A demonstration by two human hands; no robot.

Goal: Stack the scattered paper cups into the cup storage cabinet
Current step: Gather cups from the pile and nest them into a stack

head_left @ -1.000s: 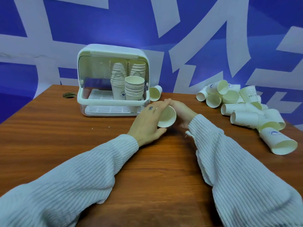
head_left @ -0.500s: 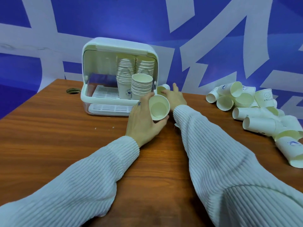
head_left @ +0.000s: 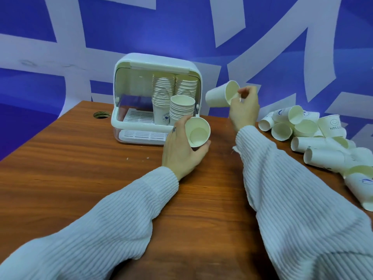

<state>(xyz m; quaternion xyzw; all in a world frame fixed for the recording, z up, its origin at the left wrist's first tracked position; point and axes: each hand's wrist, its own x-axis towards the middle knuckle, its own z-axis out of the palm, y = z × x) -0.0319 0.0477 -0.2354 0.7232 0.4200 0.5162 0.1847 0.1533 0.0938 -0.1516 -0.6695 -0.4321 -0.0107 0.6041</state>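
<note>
Paper cup (head_left: 198, 131) gripped by left hand (head_left: 181, 150); right hand (head_left: 244, 110) pinches another cup (head_left: 219, 97) aloft.

Head camera looks forward and down (close) over the table (head_left: 84, 178).

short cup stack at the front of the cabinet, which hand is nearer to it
Left. The left hand, holding a cup, sits just below the short stack. The right hand, pinching another cup, is off to the stack's right.

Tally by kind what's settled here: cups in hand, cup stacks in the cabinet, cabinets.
Cups in hand: 2, one in the left hand, one in the right hand
Cup stacks in the cabinet: 3
Cabinets: 1
Total: 6
</note>
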